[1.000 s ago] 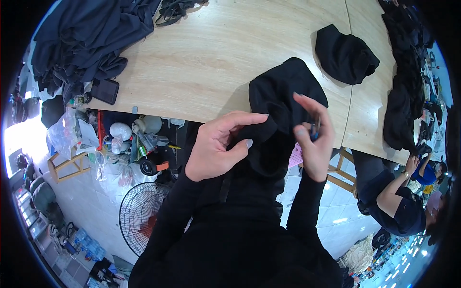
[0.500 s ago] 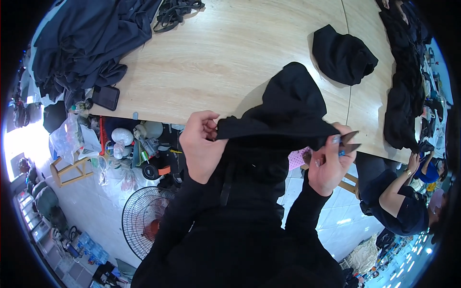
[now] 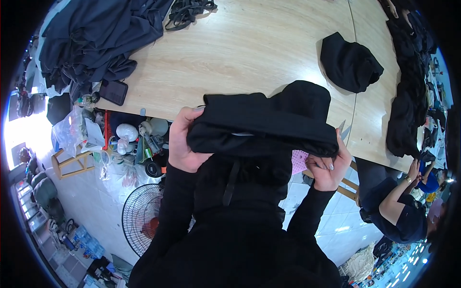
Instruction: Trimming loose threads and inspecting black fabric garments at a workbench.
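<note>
The black cloth [image 3: 269,120] hangs between both hands at the near edge of the table [image 3: 240,53] — soft, probably light, floppy rather than fragile, so best held by the two ends of its band. The left hand [image 3: 186,139] grips one end, the right hand [image 3: 330,165] the other, with scissor blades [image 3: 344,128] poking out awkwardly beside it. Another black piece [image 3: 350,62] lies beyond; a phone [image 3: 114,91] and dark clothes [image 3: 103,43] sit left.

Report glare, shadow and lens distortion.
In the head view, glare whitens part of the table near the held black cloth; a soft shadow lies left of the black bundle, same view; head view again, fisheye bends the picture toward black corners.
</note>
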A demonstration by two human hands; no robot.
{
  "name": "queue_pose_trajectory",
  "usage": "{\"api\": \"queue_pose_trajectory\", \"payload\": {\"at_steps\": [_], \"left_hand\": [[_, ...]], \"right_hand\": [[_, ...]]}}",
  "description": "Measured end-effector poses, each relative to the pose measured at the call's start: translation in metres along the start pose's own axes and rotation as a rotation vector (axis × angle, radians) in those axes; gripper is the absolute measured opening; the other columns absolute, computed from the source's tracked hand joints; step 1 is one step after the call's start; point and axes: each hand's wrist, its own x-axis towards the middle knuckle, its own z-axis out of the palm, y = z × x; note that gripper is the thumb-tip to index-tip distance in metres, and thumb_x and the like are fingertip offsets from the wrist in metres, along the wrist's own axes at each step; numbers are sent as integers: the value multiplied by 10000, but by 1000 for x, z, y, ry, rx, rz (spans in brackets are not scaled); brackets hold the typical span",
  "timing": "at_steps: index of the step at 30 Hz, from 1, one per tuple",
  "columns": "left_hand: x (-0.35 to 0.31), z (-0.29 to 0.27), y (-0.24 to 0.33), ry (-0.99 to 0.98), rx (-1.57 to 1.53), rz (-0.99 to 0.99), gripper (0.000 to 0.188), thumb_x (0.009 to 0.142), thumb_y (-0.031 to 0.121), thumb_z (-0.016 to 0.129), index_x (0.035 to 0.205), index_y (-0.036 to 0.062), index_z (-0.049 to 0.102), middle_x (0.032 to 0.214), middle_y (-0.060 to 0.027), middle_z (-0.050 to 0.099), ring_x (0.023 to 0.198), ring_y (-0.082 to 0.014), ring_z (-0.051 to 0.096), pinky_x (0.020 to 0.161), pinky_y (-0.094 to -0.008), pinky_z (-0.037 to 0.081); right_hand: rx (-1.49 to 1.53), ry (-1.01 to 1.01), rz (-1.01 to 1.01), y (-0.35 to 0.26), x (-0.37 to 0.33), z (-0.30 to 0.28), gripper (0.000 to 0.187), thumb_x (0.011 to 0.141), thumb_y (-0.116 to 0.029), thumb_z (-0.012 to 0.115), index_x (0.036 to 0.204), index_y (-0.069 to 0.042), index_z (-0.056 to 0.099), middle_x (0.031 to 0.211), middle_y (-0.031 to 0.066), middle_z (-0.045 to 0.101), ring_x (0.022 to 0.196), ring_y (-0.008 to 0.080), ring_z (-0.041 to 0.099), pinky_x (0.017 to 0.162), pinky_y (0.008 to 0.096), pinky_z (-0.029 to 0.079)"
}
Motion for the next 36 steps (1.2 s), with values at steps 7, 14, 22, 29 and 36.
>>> {"api": "queue_pose_trajectory", "payload": {"at_steps": [7,14,22,29,36], "left_hand": [[0,-26,12,19,221,-13,173,863,55,613,807,-88,692,798,-167,741,691,-224,724,681,-330,596],[1,-29,15,88,326,13,154,804,15,629,707,-95,678,676,-131,695,562,-184,655,566,-286,525],[15,-36,10,-275,-419,-160,850,1079,544,516,1587,-128,401,1572,-320,554,1472,-393,557,1232,-524,426],[23,-59,1,-180,-718,-104,959,1076,592,542,1605,-171,302,1637,-340,464,1545,-427,468,1299,-537,358],[17,-47,5,-137,-838,-125,1011,1061,547,600,1549,-260,234,1615,-410,416,1543,-460,437,1313,-509,351]], "right_hand": [[-170,-239,-112,-9,-3,-14,211,1142,-203,531,1039,-53,636,632,-6,567,380,71,340,417,232,267],[-291,-305,-244,-9,-2,-15,184,1130,-191,549,1038,-34,577,689,35,570,378,73,344,406,239,295],[-193,-104,-22,-10,-4,-16,173,1139,-182,563,1131,-40,662,757,39,670,389,81,379,436,230,298],[192,-19,293,-5,2,-9,224,1161,-165,488,1200,-37,667,818,68,707,418,88,396,450,241,315],[254,10,291,-4,8,-16,211,1129,-116,489,1171,56,603,693,22,513,426,65,374,440,226,319]]}}
